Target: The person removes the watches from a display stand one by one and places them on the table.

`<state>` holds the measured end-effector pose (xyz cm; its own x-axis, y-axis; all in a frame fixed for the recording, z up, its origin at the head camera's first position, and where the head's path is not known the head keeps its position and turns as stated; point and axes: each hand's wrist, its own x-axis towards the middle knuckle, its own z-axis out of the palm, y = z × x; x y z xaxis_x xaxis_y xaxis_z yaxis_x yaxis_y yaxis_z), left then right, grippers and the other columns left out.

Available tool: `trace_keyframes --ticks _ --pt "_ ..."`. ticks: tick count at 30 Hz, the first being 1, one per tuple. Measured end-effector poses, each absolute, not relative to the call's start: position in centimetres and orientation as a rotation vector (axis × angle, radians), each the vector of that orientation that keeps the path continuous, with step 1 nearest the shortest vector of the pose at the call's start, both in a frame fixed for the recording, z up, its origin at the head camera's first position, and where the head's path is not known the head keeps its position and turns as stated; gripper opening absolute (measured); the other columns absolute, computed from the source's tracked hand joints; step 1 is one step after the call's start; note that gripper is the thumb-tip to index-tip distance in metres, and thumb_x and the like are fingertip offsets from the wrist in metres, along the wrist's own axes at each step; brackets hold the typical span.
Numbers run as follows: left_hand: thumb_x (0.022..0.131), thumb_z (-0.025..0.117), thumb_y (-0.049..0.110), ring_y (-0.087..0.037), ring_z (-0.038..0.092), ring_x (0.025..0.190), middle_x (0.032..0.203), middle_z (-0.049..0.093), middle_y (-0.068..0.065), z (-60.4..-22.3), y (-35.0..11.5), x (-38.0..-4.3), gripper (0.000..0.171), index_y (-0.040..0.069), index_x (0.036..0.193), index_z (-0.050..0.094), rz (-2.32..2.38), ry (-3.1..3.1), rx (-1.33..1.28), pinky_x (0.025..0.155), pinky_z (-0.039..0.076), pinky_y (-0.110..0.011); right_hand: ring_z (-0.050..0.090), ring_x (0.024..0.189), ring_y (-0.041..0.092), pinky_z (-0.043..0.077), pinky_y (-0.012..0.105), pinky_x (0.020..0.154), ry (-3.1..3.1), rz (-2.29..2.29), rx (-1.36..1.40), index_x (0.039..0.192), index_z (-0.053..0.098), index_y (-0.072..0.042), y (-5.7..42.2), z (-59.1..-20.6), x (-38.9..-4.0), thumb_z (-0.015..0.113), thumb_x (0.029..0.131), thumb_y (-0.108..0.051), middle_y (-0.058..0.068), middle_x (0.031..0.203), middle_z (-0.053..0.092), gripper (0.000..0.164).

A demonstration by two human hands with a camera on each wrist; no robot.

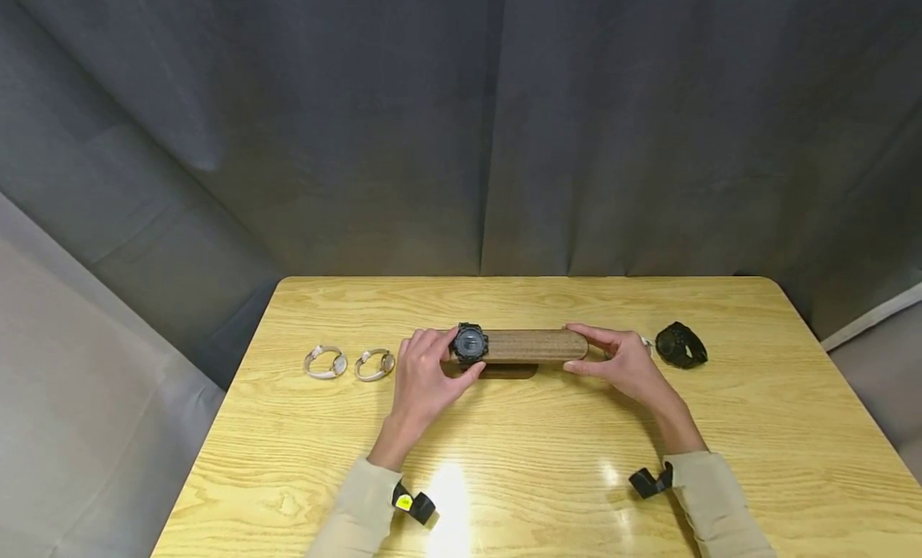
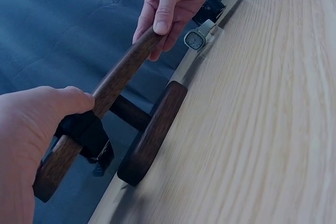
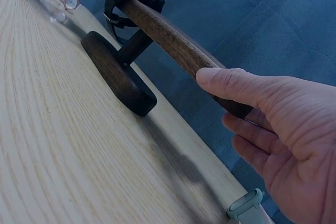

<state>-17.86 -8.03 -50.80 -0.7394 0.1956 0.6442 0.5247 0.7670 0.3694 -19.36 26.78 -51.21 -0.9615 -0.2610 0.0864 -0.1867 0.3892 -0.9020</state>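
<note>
A dark wooden watch stand (image 1: 536,346) with a T-shaped bar stands on the table; its base (image 3: 118,74) shows in the right wrist view. Around the left part of the bar sits a black digital watch (image 1: 471,343), its strap (image 2: 97,140) hanging below the bar. My left hand (image 1: 421,374) pinches this watch between thumb and fingers, from the left end of the bar. At the other end, my right hand (image 1: 627,366) grips the bar, thumb (image 3: 212,76) on the near side and fingers beyond it.
Two slim watches, a white-faced one (image 1: 327,362) and a second (image 1: 374,365), lie left of the stand. Past my right hand are a pale green watch (image 2: 195,39) and another black watch (image 1: 680,346). A grey curtain (image 1: 490,142) hangs behind the table (image 1: 533,462).
</note>
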Motion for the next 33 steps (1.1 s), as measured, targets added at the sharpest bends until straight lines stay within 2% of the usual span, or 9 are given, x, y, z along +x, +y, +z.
trace_keyframes --ticks 6,23,33 --pt "0.075 0.094 0.046 -0.017 0.056 0.080 0.079 0.060 0.003 -50.8 -8.7 -17.9 0.063 0.004 0.119 0.077 -0.737 -2.372 -0.535 0.077 0.047 -0.035 0.051 0.142 0.031 0.045 0.057 0.111 2.540 -1.671 -0.425 0.142 0.067 -0.017 26.7 -51.2 -19.4 0.089 0.085 -0.026 0.006 0.145 0.063 0.062" --pt "0.070 0.098 0.041 -0.017 0.054 0.078 0.076 0.061 0.001 -50.7 -10.4 -18.2 0.063 0.003 0.115 0.077 -0.794 -2.353 -0.552 0.074 0.045 -0.034 0.050 0.143 0.031 0.045 0.056 0.112 2.549 -1.666 -0.418 0.142 0.067 -0.018 26.7 -51.2 -19.4 0.089 0.085 -0.026 0.006 0.145 0.064 0.062" --pt "0.067 0.098 0.044 -0.015 0.051 0.076 0.076 0.057 0.003 -50.5 -10.9 -18.3 0.065 0.003 0.114 0.079 -0.798 -2.370 -0.548 0.072 0.046 -0.033 0.050 0.143 0.032 0.045 0.057 0.111 2.548 -1.659 -0.407 0.142 0.067 -0.018 26.8 -51.2 -19.4 0.089 0.085 -0.026 0.007 0.145 0.063 0.062"
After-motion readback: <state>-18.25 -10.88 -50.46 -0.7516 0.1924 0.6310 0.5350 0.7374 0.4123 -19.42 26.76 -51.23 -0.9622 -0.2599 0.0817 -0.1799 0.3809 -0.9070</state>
